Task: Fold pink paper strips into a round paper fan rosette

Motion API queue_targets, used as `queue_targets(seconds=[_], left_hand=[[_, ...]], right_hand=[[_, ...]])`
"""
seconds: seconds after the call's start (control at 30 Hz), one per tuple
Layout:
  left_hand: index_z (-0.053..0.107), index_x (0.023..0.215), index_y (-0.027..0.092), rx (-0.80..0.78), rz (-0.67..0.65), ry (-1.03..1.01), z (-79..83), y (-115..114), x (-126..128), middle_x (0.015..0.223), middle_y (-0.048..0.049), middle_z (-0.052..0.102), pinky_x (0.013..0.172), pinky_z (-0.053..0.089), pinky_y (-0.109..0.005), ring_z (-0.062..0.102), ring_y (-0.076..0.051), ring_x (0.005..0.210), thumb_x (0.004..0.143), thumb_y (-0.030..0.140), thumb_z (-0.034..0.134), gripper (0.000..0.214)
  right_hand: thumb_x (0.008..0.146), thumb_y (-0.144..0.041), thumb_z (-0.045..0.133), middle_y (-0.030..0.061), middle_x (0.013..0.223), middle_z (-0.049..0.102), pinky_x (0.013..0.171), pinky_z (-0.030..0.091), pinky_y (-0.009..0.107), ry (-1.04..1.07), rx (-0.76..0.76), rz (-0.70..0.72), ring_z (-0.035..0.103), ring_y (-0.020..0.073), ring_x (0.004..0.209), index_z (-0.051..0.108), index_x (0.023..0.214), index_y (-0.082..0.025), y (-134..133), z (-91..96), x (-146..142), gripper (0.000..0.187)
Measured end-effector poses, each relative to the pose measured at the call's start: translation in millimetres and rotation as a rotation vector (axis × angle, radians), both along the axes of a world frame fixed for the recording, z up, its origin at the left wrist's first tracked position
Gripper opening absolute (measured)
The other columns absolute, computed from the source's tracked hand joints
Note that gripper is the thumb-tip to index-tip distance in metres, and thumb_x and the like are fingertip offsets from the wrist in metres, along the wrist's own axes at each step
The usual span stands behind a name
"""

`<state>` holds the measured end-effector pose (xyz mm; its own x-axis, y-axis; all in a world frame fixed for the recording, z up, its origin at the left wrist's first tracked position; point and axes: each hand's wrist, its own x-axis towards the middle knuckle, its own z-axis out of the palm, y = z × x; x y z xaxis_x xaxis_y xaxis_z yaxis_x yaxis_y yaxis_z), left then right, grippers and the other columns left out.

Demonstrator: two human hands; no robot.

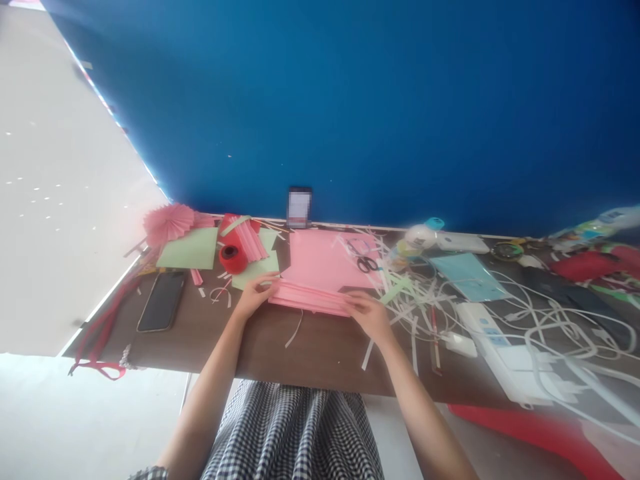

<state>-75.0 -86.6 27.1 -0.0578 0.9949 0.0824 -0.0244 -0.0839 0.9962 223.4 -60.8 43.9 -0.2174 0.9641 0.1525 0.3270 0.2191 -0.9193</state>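
Observation:
A strip of pink pleated paper lies crosswise just above the dark tabletop, folded in narrow layers. My left hand pinches its left end, and my right hand grips the right end between thumb and fingers. Behind it, flat on the table, is a larger pink paper sheet. Black-handled scissors rest on that sheet's right side. Left of the sheet stands a red ribbon roll, beside green paper and a bundle of pleated pink paper.
A dark phone lies at the left, near a pink paper fan and trailing red ribbon. Another phone leans against the blue partition. Paper scraps, white cables and a power strip crowd the right side.

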Motion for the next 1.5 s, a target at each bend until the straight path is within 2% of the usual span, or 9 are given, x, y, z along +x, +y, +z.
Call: queue_targets(seconds=[0.2,0.4,0.57,0.77,0.97,1.1,1.2,1.37,1.5], left_hand=[[0.064,0.085,0.015,-0.012,0.018,-0.007,0.3,0,0,0.118,-0.0116,0.054,0.077,0.05,-0.033,0.055,-0.024,0.102,0.065,0.033,0.067,0.027],[0.053,0.084,0.018,-0.004,0.095,-0.058,-5.4,0,-1,0.103,-0.0045,0.06,0.062,0.05,-0.024,0.061,-0.012,0.071,0.063,0.031,0.069,0.03],[0.059,0.077,0.015,0.013,0.107,0.008,-7.3,2,-1,0.078,-0.0029,0.064,0.07,0.05,-0.027,0.061,-0.016,0.077,0.061,0.032,0.07,0.026],[0.061,0.09,0.015,-0.073,-0.037,-0.022,-5.2,0,-1,0.092,-0.0067,0.065,0.067,0.051,-0.028,0.063,-0.017,0.075,0.063,0.033,0.069,0.034],[0.055,0.096,0.016,-0.064,-0.088,-0.061,-3.6,-1,-1,0.103,-0.0067,0.061,0.064,0.05,-0.024,0.063,-0.013,0.072,0.063,0.03,0.07,0.039],[0.058,0.094,0.014,-0.106,-0.131,0.005,-2.2,-3,0,0.092,-0.0067,0.065,0.064,0.05,-0.024,0.063,-0.014,0.07,0.063,0.031,0.069,0.036],[0.061,0.087,0.014,-0.111,-0.102,0.064,-3.0,-3,-1,0.081,-0.0054,0.067,0.063,0.05,-0.025,0.063,-0.015,0.068,0.063,0.032,0.069,0.031],[0.065,0.078,0.013,-0.098,-0.027,0.126,-6.7,-2,-3,0.078,-0.0065,0.069,0.065,0.051,-0.026,0.064,-0.017,0.07,0.061,0.034,0.07,0.028],[0.064,0.092,0.013,-0.149,-0.078,0.097,-6.0,-3,-3,0.077,-0.0067,0.07,0.068,0.052,-0.029,0.065,-0.02,0.073,0.059,0.033,0.072,0.039]], right_hand=[[0.068,-0.04,0.065,0.0052,0.087,0.065,0.076,0.052,0.037,-0.067,0.021,-0.01,0.06,0.0212,0.084,0.07,0.074,-0.024,1,2.8,2,0.018],[0.067,-0.041,0.065,0.0058,0.086,0.066,0.076,0.051,0.038,-0.074,0.023,-0.014,0.061,0.0215,0.082,0.07,0.074,-0.023,2,1.8,4,0.02],[0.065,-0.039,0.067,0.006,0.085,0.066,0.074,0.051,0.035,-0.039,-0.035,0.005,0.062,0.0204,0.079,0.07,0.074,-0.02,4,2.8,7,0.021],[0.063,-0.038,0.068,0.0058,0.085,0.066,0.072,0.052,0.034,-0.014,-0.09,-0.001,0.062,0.0199,0.077,0.069,0.073,-0.02,5,4.6,12,0.02],[0.063,-0.04,0.068,0.0067,0.085,0.067,0.069,0.052,0.033,-0.001,-0.084,0.01,0.063,0.0204,0.077,0.069,0.073,-0.019,5,4.9,15,0.023],[0.065,-0.04,0.067,0.0067,0.086,0.067,0.069,0.052,0.033,-0.016,-0.075,0.029,0.063,0.0205,0.078,0.069,0.075,-0.02,5,5.3,18,0.022],[0.065,-0.039,0.066,0.0071,0.087,0.067,0.071,0.052,0.034,-0.027,-0.071,0.033,0.062,0.0208,0.08,0.069,0.075,-0.019,5,3.8,20,0.023],[0.065,-0.039,0.067,0.0076,0.088,0.067,0.071,0.052,0.034,-0.01,-0.083,0.043,0.062,0.0213,0.081,0.069,0.077,-0.019,5,-1.1,21,0.024],[0.064,-0.039,0.067,0.0065,0.086,0.068,0.071,0.052,0.034,-0.021,-0.076,0.01,0.063,0.0214,0.08,0.069,0.076,-0.02,6,-1.3,22,0.022]])
